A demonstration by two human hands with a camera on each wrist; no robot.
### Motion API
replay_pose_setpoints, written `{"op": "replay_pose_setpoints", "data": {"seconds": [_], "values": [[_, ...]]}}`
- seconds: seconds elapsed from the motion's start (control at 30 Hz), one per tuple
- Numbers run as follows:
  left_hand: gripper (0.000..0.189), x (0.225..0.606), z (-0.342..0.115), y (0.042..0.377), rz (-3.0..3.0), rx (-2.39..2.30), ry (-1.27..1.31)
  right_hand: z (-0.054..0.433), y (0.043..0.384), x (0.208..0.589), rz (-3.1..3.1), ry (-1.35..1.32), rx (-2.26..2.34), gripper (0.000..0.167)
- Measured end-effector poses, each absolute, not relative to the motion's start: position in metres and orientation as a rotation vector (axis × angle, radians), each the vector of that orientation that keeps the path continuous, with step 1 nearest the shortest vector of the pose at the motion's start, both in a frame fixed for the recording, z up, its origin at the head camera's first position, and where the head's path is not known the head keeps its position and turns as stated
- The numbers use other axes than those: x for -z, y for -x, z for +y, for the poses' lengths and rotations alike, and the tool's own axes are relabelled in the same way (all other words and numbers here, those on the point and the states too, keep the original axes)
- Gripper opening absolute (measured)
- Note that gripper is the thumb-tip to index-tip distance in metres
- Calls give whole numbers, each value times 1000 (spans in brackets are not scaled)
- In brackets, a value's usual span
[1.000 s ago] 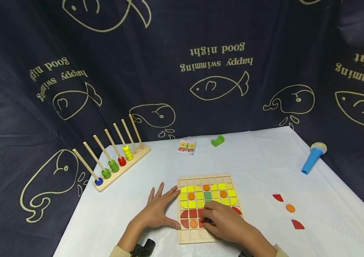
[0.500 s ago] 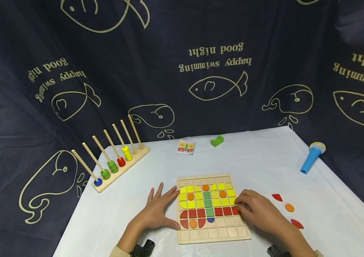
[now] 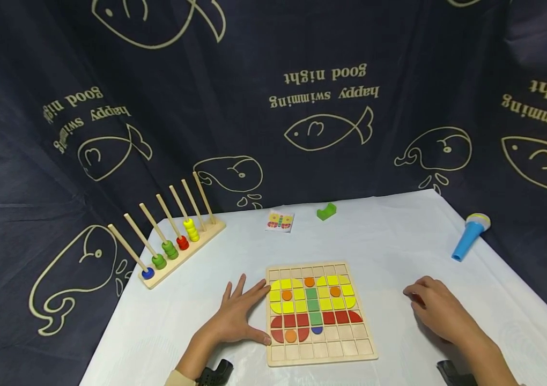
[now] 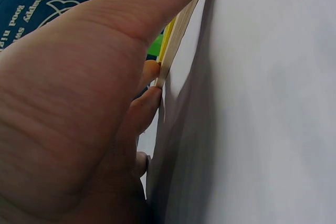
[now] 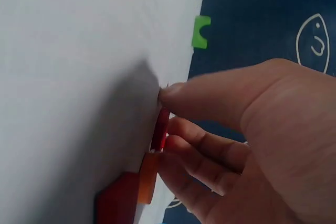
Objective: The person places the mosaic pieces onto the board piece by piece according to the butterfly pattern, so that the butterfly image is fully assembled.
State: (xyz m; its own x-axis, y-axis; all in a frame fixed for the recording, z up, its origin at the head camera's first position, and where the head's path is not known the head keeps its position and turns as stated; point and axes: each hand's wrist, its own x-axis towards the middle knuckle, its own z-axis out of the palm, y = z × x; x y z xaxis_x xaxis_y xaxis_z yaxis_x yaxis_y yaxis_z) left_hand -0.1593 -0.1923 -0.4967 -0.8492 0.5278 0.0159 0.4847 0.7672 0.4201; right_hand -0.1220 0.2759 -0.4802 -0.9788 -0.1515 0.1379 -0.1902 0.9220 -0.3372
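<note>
My left hand rests with fingers spread at the left edge of a wooden grid board; thumb and fingertips touch its edge. Yellow tiles, red tiles, green squares, orange discs and a blue half-round piece lie in the board as a butterfly. Right of the board, my right hand reaches down over the loose pieces, hiding them in the head view. In the right wrist view, its bent thumb and fingers surround a red piece; I cannot tell whether they pinch it.
An orange disc and another red piece lie nearby. A picture card and a green block sit at the back, a bead-and-peg stand back left, a blue toy microphone far right. A dark curtain hangs behind.
My right hand has moved from the board's middle to its right edge, then right to the loose pieces. A red corner piece now lies at the red row's right end. The left hand stays put.
</note>
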Motion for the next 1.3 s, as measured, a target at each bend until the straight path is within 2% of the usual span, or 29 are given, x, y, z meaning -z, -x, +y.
{"op": "replay_pose_setpoints", "data": {"seconds": [0.2,0.47,0.83,1.3], "values": [[118,499,-191,158,2838,-646,-815,287,119,483,-3000,-166,-621,25],[117,502,-191,157,2850,-632,-826,276,118,480,-2994,-176,-748,34],[117,497,-193,158,2863,-642,-845,222,117,464,-2918,-447,-872,28],[116,497,-193,159,2857,-641,-840,163,106,463,-2850,-949,-870,16]]}}
